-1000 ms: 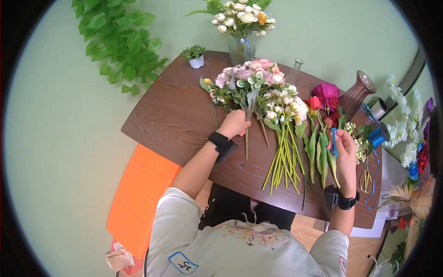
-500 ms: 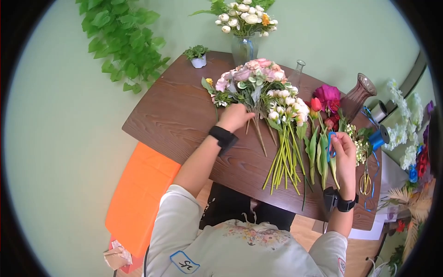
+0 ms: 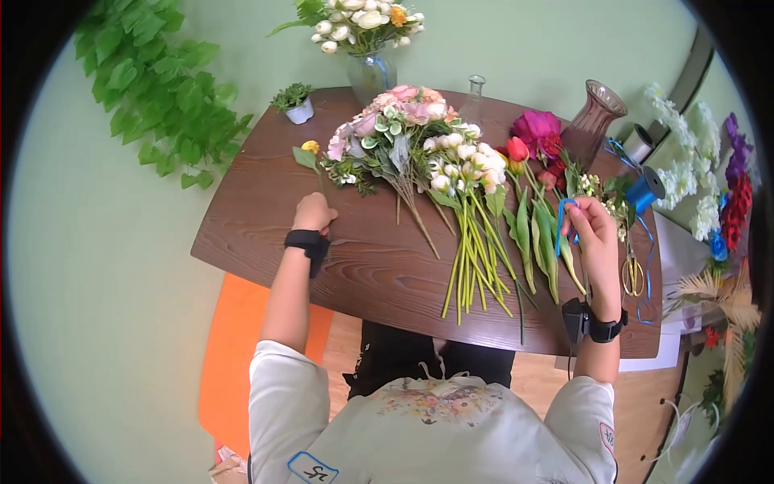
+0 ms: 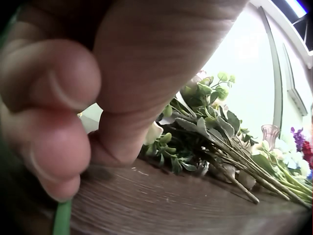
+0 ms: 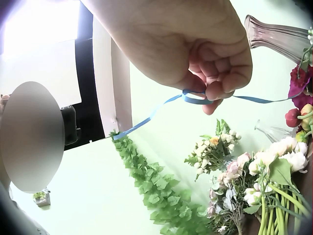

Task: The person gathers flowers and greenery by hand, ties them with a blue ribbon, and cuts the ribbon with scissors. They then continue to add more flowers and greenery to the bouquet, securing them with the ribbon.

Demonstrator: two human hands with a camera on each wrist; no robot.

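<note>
My left hand (image 3: pixel 314 214), at the left of the table, curls its fingers round the green stem (image 4: pixel 62 219) of a single yellow flower (image 3: pixel 310 147). The bloom lies beyond the hand, with a leaf below it. My right hand (image 3: pixel 592 230) is raised over the tulips and pinches a blue ribbon (image 5: pixel 198 101) between thumb and fingers; the ribbon makes a small loop there and trails off to both sides. Between the hands lie a pink and mauve bouquet (image 3: pixel 395 129) and a bunch of white flowers (image 3: pixel 468 165) with long green stems. A red tulip (image 3: pixel 517 148) lies right of these.
At the back stand a glass vase (image 3: pixel 372 77) of white flowers, a small potted plant (image 3: pixel 298 110), a narrow clear bottle (image 3: pixel 474 101) and a purple-tinted vase (image 3: pixel 592 121). On the right are a blue ribbon spool (image 3: pixel 645 190) and scissors (image 3: pixel 633 276). Ivy (image 3: pixel 149 85) hangs on the wall.
My left hand has left the pink bouquet's stems and moved left to the yellow flower, which now stands apart from the bouquet. The right hand still pinches the ribbon. The head view has shifted.
</note>
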